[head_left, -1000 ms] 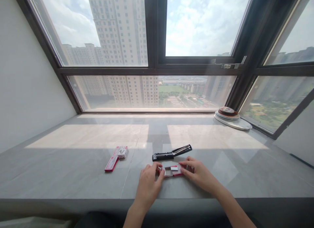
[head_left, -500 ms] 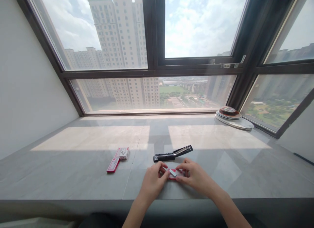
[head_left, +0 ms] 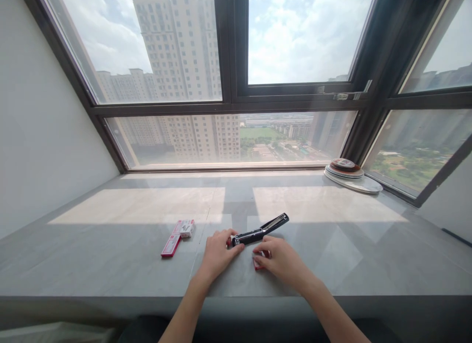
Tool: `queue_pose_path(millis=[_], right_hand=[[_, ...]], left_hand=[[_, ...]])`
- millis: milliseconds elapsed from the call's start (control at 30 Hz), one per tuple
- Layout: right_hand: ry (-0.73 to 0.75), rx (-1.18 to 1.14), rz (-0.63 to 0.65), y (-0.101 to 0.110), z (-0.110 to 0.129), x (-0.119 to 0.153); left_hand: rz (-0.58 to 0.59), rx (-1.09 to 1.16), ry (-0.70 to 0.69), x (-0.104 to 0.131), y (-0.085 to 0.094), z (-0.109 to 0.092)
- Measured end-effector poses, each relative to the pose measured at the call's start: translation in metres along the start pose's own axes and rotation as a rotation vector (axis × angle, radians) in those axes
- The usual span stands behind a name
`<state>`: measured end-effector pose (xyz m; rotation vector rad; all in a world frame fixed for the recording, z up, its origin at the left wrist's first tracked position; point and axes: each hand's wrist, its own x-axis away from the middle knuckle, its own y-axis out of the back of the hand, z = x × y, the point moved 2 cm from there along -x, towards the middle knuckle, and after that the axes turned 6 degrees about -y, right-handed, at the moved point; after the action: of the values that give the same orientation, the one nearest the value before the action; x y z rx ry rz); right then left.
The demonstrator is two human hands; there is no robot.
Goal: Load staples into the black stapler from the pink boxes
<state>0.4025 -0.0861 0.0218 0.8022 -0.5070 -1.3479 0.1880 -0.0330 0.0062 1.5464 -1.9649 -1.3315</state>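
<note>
A black stapler lies opened out on the stone sill, its top arm swung up to the right. My left hand grips the stapler's left end, fingers behind it and thumb in front. Close in front of the stapler, my right hand is closed in a pinch over a small red-and-white staple box. A pale sliver of the staple strip shows at the right fingertips; the rest is hidden. The right hand covers much of the box.
To the left lie a flat pink-and-white box and a white box with a staple picture, touching each other. Stacked round plates or mats sit in the far right corner by the window frame. The sill's front edge runs nearest me.
My left hand has left the small box and moved up and left onto the stapler. My right fingers have closed over the staple strip on the box. The stapler has shifted slightly.
</note>
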Motion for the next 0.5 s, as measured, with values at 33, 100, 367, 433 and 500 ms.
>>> queue_pose_path(millis=[33, 100, 367, 433, 500], right_hand=[[0.021, 0.002, -0.013, 0.000, 0.003, -0.004], [0.057, 0.008, -0.038, 0.002, 0.008, -0.011], [0.158, 0.043, 0.088, -0.003, 0.017, -0.028], [0.155, 0.040, 0.084, -0.004, 0.017, -0.028], [0.150, 0.030, 0.077, -0.004, 0.018, -0.026]], left_hand=[[0.004, 0.013, 0.001, 0.005, -0.003, -0.002], [-0.009, 0.026, 0.010, 0.017, -0.008, -0.008], [-0.033, 0.047, 0.041, 0.036, -0.009, -0.015], [-0.034, 0.052, 0.044, 0.035, -0.008, -0.015], [-0.036, 0.060, 0.045, 0.035, -0.008, -0.014]])
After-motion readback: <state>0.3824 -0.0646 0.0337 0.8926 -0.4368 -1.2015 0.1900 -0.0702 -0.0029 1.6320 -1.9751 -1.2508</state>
